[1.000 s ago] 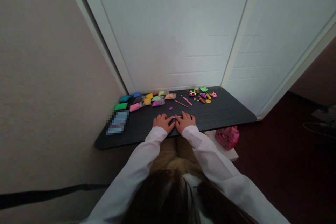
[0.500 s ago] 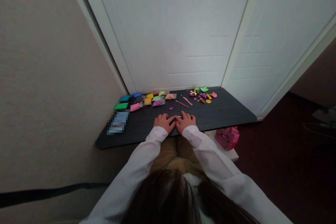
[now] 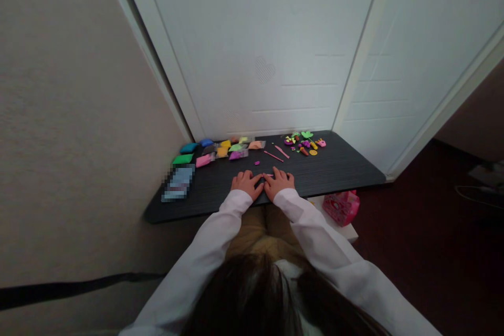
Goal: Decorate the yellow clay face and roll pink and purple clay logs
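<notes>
A small pink piece (image 3: 269, 175) lies on the dark tabletop (image 3: 334, 170), in from the near edge and roughly midway between the left and right ends. It is at the index fingertip of the right hand (image 3: 278, 184), with the left hand (image 3: 247, 185) just to its left. The piece looks thin and short; its full shape is partly hidden by the fingers. Both hands are palm down with fingers spread, thumbs close together; whether any fingertip presses the piece is too small to tell.

Beyond the hands is a small purple piece (image 3: 257, 163), and to its right lie two slim pink tools (image 3: 273, 156), slanted. Packets of coloured clay (image 3: 222, 151) spread from the far edge toward the far left corner, above a blurred rectangular object (image 3: 178, 182) near the left end. Small colourful figures (image 3: 304, 144) cluster toward the far right corner.
</notes>
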`<state>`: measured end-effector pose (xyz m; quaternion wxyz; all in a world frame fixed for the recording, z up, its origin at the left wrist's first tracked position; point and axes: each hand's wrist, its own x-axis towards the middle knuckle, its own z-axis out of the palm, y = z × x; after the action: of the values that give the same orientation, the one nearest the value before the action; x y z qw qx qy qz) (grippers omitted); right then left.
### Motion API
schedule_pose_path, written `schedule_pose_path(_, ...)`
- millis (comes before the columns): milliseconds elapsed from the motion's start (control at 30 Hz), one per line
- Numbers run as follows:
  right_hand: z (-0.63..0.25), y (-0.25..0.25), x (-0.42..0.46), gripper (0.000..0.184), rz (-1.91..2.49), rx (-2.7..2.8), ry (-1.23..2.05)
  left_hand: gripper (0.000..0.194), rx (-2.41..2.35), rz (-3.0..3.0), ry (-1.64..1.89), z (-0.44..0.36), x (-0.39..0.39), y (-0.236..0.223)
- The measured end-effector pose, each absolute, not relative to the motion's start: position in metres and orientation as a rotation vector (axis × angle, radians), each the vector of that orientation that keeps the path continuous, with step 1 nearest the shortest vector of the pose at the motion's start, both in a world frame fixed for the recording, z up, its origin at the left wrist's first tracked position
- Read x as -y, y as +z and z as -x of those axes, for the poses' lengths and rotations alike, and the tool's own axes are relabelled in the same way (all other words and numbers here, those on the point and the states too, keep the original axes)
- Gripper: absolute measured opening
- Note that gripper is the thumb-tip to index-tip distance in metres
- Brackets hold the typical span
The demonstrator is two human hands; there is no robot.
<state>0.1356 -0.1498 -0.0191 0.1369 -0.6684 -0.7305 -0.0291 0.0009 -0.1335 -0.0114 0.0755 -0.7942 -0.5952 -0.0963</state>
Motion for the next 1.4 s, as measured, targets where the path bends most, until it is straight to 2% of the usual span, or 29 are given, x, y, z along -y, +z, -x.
schedule_pose_path(1400,-0.1342,-0.014,0.1537,0.042,1.974,2.061,-0.075,0.041,1.8,2.352,-0.31,-0.0011,0.1383,-0.0074)
